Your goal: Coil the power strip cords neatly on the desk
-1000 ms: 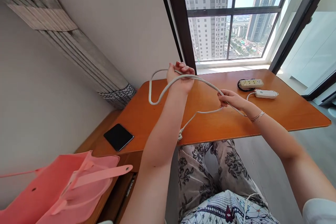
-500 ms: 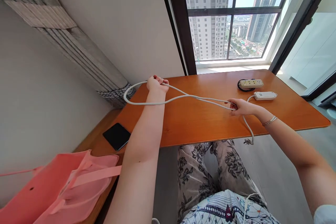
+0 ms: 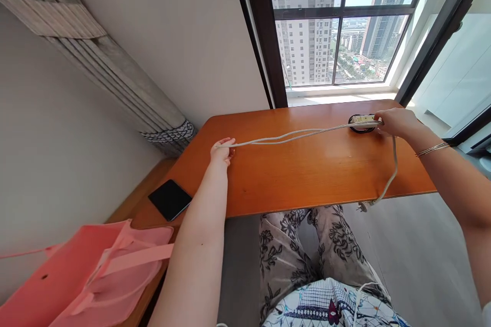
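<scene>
A white power cord (image 3: 291,136) runs doubled between my two hands above the wooden table. My left hand (image 3: 223,151) is closed round the folded end of the cord, left of the table's middle. At the right, my right hand (image 3: 395,121) grips the cord's strands, with a bracelet on that wrist. From it the cord hangs down to a plug (image 3: 364,206) at the table's front edge. Partly behind my right hand lies a cream power strip (image 3: 362,119) with a coiled black cord. The white power strip is hidden by my right hand and arm.
A black tablet or phone (image 3: 170,200) lies at the table's left end. Beside it is a pink felt bag (image 3: 88,271). The orange-brown table (image 3: 276,179) reaches to a window at the back, with a gathered curtain (image 3: 126,82) at the left.
My right hand has moved right and away from me, drawing the doubled cord straighter. My left hand has shifted slightly left and nearer, and the wide loop around it has gone.
</scene>
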Demonstrator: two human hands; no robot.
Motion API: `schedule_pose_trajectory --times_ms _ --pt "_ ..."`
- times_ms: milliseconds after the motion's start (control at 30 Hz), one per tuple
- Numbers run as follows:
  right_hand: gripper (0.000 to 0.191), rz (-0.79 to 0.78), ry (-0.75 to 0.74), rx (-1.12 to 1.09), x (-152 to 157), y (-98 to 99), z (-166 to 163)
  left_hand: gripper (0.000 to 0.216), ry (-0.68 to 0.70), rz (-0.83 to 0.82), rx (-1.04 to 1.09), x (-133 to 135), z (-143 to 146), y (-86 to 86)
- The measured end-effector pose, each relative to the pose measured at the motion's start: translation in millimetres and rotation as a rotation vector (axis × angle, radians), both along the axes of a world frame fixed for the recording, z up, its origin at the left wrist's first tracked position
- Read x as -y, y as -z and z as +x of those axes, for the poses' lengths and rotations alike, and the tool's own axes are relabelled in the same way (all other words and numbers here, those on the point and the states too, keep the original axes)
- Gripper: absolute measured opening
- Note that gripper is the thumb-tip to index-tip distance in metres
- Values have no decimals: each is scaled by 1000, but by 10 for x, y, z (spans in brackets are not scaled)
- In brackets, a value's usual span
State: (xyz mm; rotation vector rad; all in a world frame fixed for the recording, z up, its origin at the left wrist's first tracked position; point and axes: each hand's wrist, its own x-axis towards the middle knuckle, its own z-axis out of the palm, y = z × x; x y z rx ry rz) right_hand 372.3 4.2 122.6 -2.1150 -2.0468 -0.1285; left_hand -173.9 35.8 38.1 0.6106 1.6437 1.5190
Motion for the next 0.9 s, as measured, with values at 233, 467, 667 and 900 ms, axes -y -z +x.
schedule_pose_trajectory --times_ms 233,467,667,900 --pt "20 -282 -215 -241 72 -67 343 21 -5 -130 -184 -68 -222 48" --pt "12 -296 -154 32 138 -239 368 16 120 -149 -407 -9 -248 38" --pt "15 -142 -201 587 148 -260 460 34 367 -250 -968 -32 -134 147" --pt "27 -159 -296 580 97 174 209 50 372 -445 -1360 -22 -313 166"
